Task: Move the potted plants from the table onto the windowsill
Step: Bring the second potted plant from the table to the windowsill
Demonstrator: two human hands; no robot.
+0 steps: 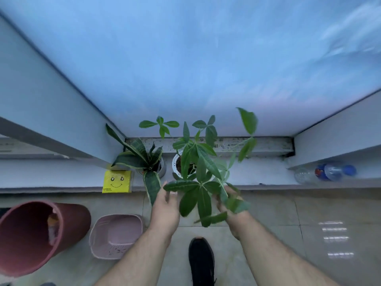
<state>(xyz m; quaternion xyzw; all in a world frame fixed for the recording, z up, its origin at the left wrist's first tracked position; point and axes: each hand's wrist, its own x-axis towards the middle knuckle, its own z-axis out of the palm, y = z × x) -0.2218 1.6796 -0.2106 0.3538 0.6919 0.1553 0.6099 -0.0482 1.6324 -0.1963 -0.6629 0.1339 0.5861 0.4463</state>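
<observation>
On the windowsill (257, 174) the leafy potted plant (193, 166) sat beside the snake plant (144, 159); I had my left hand (165, 205) and right hand (228, 205) open, empty, near overhanging leaves, which a snag could topple.

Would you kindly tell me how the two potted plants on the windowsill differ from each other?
The left plant has stiff, sword-shaped leaves with pale edges; the right plant has thin stems bearing fans of soft leaflets. The left plant stays low and compact, while the right plant is taller and spreads out over both hands. The left plant's pot looks grey; the right plant's is white. Both stand upright on the windowsill.
</observation>
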